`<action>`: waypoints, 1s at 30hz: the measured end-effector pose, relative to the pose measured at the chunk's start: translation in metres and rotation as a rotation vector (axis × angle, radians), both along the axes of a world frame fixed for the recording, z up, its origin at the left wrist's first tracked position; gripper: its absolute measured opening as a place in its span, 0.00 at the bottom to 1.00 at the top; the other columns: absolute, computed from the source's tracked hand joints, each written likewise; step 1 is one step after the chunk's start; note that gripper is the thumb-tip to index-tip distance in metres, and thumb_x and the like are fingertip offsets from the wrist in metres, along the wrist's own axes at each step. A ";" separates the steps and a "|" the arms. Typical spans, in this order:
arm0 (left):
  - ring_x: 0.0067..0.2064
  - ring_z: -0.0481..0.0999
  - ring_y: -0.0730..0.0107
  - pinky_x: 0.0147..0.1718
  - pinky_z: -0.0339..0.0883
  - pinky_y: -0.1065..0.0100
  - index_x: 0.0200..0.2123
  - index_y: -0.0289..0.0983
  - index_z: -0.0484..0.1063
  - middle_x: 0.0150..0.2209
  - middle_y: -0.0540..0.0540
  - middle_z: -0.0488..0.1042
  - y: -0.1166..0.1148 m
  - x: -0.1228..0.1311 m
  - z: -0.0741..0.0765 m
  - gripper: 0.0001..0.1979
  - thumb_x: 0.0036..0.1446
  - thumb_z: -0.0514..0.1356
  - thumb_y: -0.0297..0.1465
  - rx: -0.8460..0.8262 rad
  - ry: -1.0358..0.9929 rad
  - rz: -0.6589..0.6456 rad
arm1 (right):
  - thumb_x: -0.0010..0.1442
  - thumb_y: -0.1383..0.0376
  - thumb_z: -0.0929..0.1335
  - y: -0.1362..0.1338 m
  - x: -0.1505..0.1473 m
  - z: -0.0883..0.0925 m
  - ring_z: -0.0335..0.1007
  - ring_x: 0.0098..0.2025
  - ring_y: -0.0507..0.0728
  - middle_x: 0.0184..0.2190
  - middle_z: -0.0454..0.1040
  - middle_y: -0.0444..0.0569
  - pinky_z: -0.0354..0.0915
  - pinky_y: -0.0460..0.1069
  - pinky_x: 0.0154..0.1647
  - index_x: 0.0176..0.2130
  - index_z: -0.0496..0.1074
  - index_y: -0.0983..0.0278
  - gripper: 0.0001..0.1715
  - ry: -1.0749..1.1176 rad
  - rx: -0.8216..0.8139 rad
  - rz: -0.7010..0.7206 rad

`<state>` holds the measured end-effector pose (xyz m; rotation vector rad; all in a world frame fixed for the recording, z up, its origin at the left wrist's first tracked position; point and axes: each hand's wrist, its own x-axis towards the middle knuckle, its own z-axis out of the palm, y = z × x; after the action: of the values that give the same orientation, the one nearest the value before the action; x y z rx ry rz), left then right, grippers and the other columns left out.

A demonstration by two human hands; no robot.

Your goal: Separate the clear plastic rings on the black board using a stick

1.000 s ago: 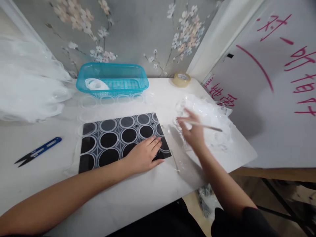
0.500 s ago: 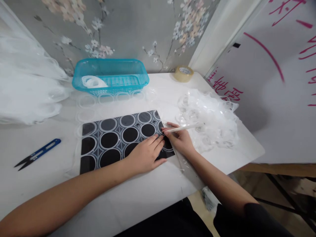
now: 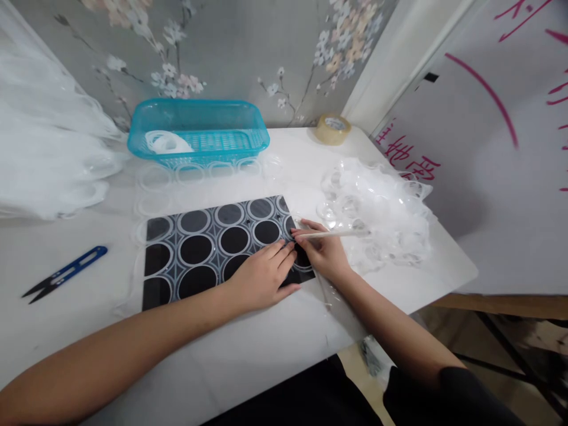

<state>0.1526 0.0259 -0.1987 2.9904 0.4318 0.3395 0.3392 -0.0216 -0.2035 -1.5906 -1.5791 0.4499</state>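
A black sheet (image 3: 195, 251) printed with pale rings lies flat on the white table (image 3: 248, 349). My left hand (image 3: 264, 277) rests on its right end, fingers stretched flat. My right hand (image 3: 323, 253) is closed round a thin white stick (image 3: 337, 234), whose tip touches the sheet's right edge beside my left fingertips. A clear film with round shapes lies over and around the sheet.
A teal basket (image 3: 199, 133) with white rings stands at the back. A crumpled clear plastic heap (image 3: 386, 207) lies right, a tape roll (image 3: 332, 128) behind it. Blue snips (image 3: 64, 275) lie at left, white plastic stacks (image 3: 44, 154) far left. The table's edge drops off at right.
My right hand came from the plastic heap over to the sheet's right edge with the stick, then stayed there. My left hand has kept its place.
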 end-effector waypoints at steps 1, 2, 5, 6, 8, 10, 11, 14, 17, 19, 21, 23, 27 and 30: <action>0.61 0.63 0.49 0.60 0.55 0.57 0.57 0.24 0.63 0.59 0.33 0.65 0.000 0.000 0.000 0.33 0.63 0.48 0.48 -0.003 0.002 -0.001 | 0.61 0.66 0.65 -0.002 0.000 -0.001 0.68 0.55 0.61 0.41 0.80 0.49 0.65 0.58 0.55 0.39 0.76 0.59 0.10 -0.111 0.038 0.027; 0.61 0.63 0.49 0.60 0.55 0.56 0.57 0.24 0.63 0.58 0.32 0.65 0.000 0.000 0.001 0.33 0.63 0.48 0.48 -0.011 0.003 0.000 | 0.60 0.68 0.64 -0.001 0.000 -0.001 0.68 0.56 0.61 0.41 0.80 0.48 0.63 0.58 0.57 0.40 0.76 0.58 0.12 -0.229 0.074 0.057; 0.60 0.63 0.50 0.60 0.56 0.56 0.56 0.25 0.64 0.59 0.33 0.65 0.001 0.001 0.005 0.32 0.62 0.50 0.48 -0.061 0.008 0.000 | 0.58 0.72 0.65 0.015 0.014 0.004 0.66 0.57 0.62 0.43 0.79 0.47 0.56 0.60 0.61 0.44 0.75 0.57 0.17 -0.520 0.126 0.083; 0.61 0.63 0.50 0.60 0.55 0.56 0.56 0.26 0.64 0.59 0.33 0.64 0.001 0.000 0.007 0.32 0.62 0.51 0.48 -0.084 0.013 -0.004 | 0.58 0.72 0.65 0.026 0.023 0.009 0.66 0.57 0.63 0.43 0.79 0.48 0.56 0.61 0.61 0.45 0.75 0.58 0.17 -0.570 0.124 0.034; 0.62 0.61 0.51 0.60 0.54 0.56 0.57 0.26 0.63 0.60 0.33 0.63 0.000 0.000 0.009 0.32 0.62 0.50 0.47 -0.123 0.027 -0.007 | 0.57 0.70 0.65 0.054 0.048 0.024 0.67 0.54 0.65 0.42 0.79 0.53 0.58 0.63 0.57 0.41 0.77 0.61 0.14 -0.607 0.131 -0.148; 0.63 0.59 0.51 0.61 0.53 0.56 0.57 0.26 0.62 0.61 0.32 0.62 0.000 0.000 0.008 0.32 0.63 0.50 0.47 -0.143 0.039 -0.002 | 0.59 0.70 0.63 0.078 0.074 0.042 0.70 0.50 0.65 0.40 0.78 0.56 0.59 0.62 0.55 0.39 0.77 0.65 0.14 -0.546 0.157 -0.393; 0.63 0.59 0.51 0.61 0.53 0.56 0.58 0.25 0.62 0.61 0.32 0.62 0.000 -0.001 0.007 0.32 0.63 0.50 0.47 -0.147 0.043 0.000 | 0.60 0.69 0.62 0.085 0.085 0.050 0.72 0.48 0.65 0.39 0.79 0.57 0.60 0.62 0.53 0.39 0.77 0.66 0.15 -0.489 0.173 -0.498; 0.63 0.58 0.50 0.60 0.54 0.55 0.58 0.27 0.61 0.61 0.32 0.60 0.001 -0.004 0.007 0.31 0.62 0.51 0.47 -0.164 0.052 -0.001 | 0.59 0.65 0.63 0.083 0.097 0.063 0.74 0.43 0.64 0.36 0.79 0.56 0.63 0.59 0.49 0.35 0.78 0.67 0.15 -0.236 0.223 -0.651; 0.63 0.58 0.49 0.60 0.54 0.51 0.58 0.30 0.62 0.62 0.33 0.58 -0.003 -0.008 0.027 0.28 0.61 0.55 0.43 -0.238 0.030 -0.026 | 0.55 0.61 0.67 0.054 0.080 0.052 0.75 0.41 0.62 0.33 0.80 0.51 0.64 0.55 0.46 0.33 0.79 0.65 0.12 0.106 0.195 -0.543; 0.61 0.61 0.51 0.59 0.56 0.52 0.56 0.33 0.64 0.61 0.35 0.61 -0.013 -0.008 0.059 0.25 0.61 0.57 0.40 -0.373 -0.011 -0.066 | 0.52 0.60 0.70 0.033 0.062 0.040 0.74 0.41 0.59 0.32 0.80 0.49 0.64 0.52 0.45 0.32 0.79 0.64 0.10 0.409 0.141 -0.460; 0.57 0.66 0.60 0.56 0.61 0.60 0.55 0.36 0.66 0.58 0.41 0.66 -0.027 -0.006 0.100 0.22 0.61 0.58 0.40 -0.587 -0.067 -0.106 | 0.49 0.60 0.73 0.017 0.046 0.034 0.74 0.37 0.56 0.32 0.80 0.47 0.64 0.49 0.38 0.30 0.78 0.62 0.09 0.771 -0.002 -0.391; 0.53 0.71 0.70 0.53 0.63 0.70 0.52 0.37 0.67 0.52 0.47 0.71 -0.043 -0.001 0.138 0.18 0.62 0.57 0.40 -0.748 -0.084 -0.218 | 0.48 0.60 0.74 0.005 0.033 0.039 0.71 0.31 0.53 0.32 0.80 0.45 0.62 0.47 0.30 0.30 0.77 0.59 0.07 1.136 -0.179 -0.278; 0.39 0.75 0.65 0.37 0.69 0.65 0.43 0.34 0.71 0.40 0.43 0.76 -0.068 0.000 0.171 0.11 0.63 0.55 0.34 -0.437 0.021 -0.380 | 0.51 0.58 0.74 -0.018 0.006 0.076 0.69 0.29 0.51 0.32 0.79 0.34 0.64 0.49 0.32 0.31 0.76 0.48 0.05 1.663 -0.173 0.020; 0.32 0.74 0.65 0.29 0.67 0.65 0.40 0.36 0.71 0.35 0.46 0.76 -0.073 -0.017 0.167 0.08 0.57 0.60 0.32 -0.329 0.186 -0.527 | 0.51 0.53 0.74 -0.042 -0.021 0.108 0.70 0.33 0.52 0.29 0.78 0.29 0.66 0.54 0.42 0.32 0.74 0.39 0.06 1.827 -0.031 0.226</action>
<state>0.1359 -0.0468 -0.0315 2.6782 -0.2686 -0.0550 0.3178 -0.0632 -0.0959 -0.4111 -0.2481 1.4517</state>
